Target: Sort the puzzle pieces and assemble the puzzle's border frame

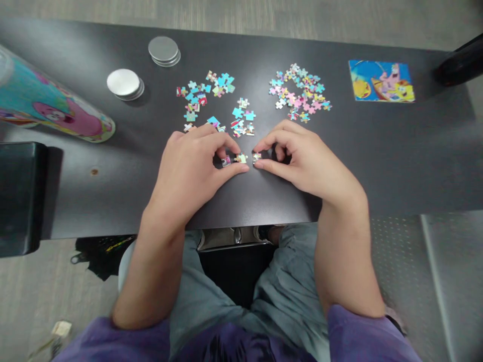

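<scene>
Thumb and fingertip of my left hand (198, 168) pinch a pale yellowish puzzle piece (241, 158) over the dark table. Just left of it, under the curled fingers, lies a pink and dark piece (226, 161). Facing it, my right hand (302, 158) grips a small light-coloured piece (257, 157) between thumb and index finger. A narrow gap separates the two held pieces. Beyond my left hand are loose blue and red pieces (196, 93) and a smaller cluster (243, 118). A pile of pink, blue and yellow pieces (300, 95) lies beyond my right hand.
Two stacks of round discs (123, 83) (163, 50) stand at the back left. A colourful cylinder (60, 100) and a black box-like object (22, 198) are at the left. A cartoon picture card (382, 81) lies at the back right, near a dark object (460, 63).
</scene>
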The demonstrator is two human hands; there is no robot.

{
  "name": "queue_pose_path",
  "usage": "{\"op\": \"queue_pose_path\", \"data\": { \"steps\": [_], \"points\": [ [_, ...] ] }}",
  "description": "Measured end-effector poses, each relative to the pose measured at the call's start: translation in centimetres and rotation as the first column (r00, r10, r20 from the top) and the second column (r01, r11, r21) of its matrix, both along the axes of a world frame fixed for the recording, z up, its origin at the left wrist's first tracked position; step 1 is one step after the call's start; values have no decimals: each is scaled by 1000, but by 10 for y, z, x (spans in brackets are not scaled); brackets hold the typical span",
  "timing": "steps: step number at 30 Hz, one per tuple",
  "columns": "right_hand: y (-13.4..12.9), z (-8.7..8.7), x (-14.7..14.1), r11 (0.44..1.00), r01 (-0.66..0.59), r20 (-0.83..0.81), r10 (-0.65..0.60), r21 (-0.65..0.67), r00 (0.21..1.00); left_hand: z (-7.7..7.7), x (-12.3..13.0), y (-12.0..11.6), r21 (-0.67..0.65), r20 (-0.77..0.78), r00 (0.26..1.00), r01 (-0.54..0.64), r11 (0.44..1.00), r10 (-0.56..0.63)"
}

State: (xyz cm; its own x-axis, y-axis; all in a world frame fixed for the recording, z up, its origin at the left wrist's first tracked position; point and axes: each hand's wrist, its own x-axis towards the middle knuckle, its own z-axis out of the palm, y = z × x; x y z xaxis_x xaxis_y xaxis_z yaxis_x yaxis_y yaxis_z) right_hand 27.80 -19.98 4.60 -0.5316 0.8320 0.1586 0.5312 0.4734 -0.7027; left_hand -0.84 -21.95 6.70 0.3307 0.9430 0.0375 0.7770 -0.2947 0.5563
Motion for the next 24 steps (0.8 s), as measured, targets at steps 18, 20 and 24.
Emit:
{"op": "queue_pose_path", "data": {
  "steps": [18, 20, 24],
  "points": [
    [-3, 18, -16, 990, 47, 87, -35, -135, 996, -2, -9, -1, -20, 32, 999, 37, 999, -37],
    [-3, 19, -17, 987, 49, 101, -33, -154, 994, -2, -8, -1, -10, 31, 999, 31, 999, -30],
    [-3, 22, -18, 987, 48, 109, -32, -151, 994, -3, -6, -1, 1, 24, 999, 35, 999, -35]
  ]
}}
